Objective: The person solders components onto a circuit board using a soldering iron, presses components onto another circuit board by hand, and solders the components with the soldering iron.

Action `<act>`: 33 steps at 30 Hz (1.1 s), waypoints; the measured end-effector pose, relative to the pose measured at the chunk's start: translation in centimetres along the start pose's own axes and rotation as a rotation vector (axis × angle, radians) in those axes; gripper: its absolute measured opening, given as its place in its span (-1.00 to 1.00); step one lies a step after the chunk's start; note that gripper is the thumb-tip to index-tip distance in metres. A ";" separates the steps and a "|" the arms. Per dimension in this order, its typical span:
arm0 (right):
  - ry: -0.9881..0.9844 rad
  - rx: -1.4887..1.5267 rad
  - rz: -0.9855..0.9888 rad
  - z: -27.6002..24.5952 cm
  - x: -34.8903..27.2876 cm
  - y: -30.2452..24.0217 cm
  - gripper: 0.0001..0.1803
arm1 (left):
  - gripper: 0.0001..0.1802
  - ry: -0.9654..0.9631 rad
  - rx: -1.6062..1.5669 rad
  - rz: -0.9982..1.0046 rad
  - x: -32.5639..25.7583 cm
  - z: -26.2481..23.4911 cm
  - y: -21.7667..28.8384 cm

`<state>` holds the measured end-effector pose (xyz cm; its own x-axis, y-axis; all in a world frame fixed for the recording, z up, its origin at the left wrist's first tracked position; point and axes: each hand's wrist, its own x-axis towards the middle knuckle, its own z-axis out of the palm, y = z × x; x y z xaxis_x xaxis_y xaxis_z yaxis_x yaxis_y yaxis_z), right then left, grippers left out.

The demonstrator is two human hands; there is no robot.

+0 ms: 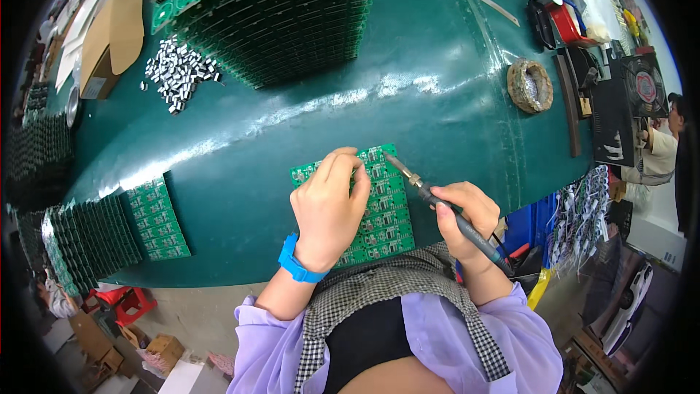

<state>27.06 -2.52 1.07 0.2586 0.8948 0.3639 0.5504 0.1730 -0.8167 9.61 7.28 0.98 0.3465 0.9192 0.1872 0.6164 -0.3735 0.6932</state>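
Two hands, one soldering iron, one circuit board panel.
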 end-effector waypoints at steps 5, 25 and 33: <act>-0.020 0.047 0.047 0.3 0.1 0.1 -0.82 | -0.88 0.022 0.055 0.069 -0.1 0.6 -0.7; -0.066 -0.014 -0.067 0.6 0.1 0.3 -0.81 | -0.86 0.027 0.059 0.044 -0.2 1.0 -0.1; -0.083 -0.021 -0.074 0.7 -0.4 0.2 -0.79 | -0.89 -0.022 0.087 0.038 -0.4 1.0 0.1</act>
<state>26.48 -2.57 0.47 0.1506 0.9111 0.3836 0.5822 0.2319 -0.7793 10.23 6.78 0.31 0.3854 0.9017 0.1962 0.6615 -0.4182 0.6225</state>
